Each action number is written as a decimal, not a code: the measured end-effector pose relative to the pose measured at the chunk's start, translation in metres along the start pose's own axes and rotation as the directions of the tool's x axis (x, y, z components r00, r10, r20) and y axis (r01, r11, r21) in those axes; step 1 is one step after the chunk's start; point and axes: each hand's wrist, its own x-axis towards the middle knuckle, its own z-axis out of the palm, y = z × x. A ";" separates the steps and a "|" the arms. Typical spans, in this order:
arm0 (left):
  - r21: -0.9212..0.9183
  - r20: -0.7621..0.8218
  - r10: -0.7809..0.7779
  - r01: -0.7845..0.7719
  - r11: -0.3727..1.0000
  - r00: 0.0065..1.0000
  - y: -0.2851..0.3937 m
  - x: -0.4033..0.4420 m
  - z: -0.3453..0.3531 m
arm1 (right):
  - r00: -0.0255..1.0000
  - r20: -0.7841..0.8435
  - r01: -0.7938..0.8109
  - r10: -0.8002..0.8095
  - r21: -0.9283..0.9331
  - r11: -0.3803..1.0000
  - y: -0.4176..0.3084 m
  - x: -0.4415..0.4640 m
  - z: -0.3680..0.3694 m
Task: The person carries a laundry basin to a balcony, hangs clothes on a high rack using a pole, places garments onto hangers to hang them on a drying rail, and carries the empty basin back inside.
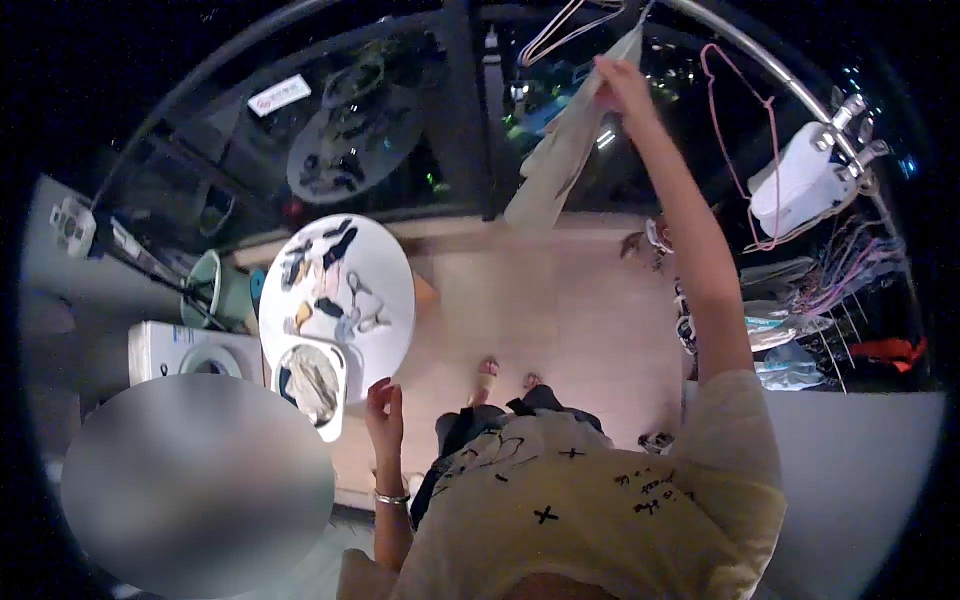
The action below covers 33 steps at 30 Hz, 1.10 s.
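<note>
A pale, light-coloured garment [560,155] hangs from the rail near the dark window. My right hand [622,90] is raised at the garment's upper edge, with its fingers closed on the cloth. Lower down, my left hand [384,402] hovers beside the round white table, its fingers loosely bent and apart, and nothing shows in it. A white basket [333,415] with crumpled clothes [312,382] inside stands at the table's near edge, just left of that hand.
Socks and other small items lie on the round white table [390,260]. Wire hangers [560,35] and a pink hanger [712,120] hang from the curved metal rail [745,38]. A washing machine [165,345] and a green bucket [205,285] stand at left. Bags [790,365] hang at right.
</note>
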 end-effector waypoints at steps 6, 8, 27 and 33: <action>-0.073 -0.079 -0.119 0.114 0.991 0.990 -0.037 -0.043 -0.005 | 0.995 0.080 0.047 -0.054 0.083 0.995 0.015 -0.005 -0.016; -0.039 -0.116 -0.162 0.159 0.987 0.980 -0.037 -0.056 -0.010 | 0.989 0.131 0.051 -0.062 0.081 0.995 0.020 -0.008 -0.025; 0.208 -0.131 -0.369 0.390 0.897 0.920 -0.300 0.042 -0.169 | 0.996 0.061 0.087 -0.063 -0.631 0.770 0.160 -0.259 0.052; 0.510 -0.382 -0.233 0.414 0.754 0.894 -0.403 0.169 -0.218 | 0.839 0.066 -0.311 0.541 -0.756 0.576 0.276 -0.440 0.138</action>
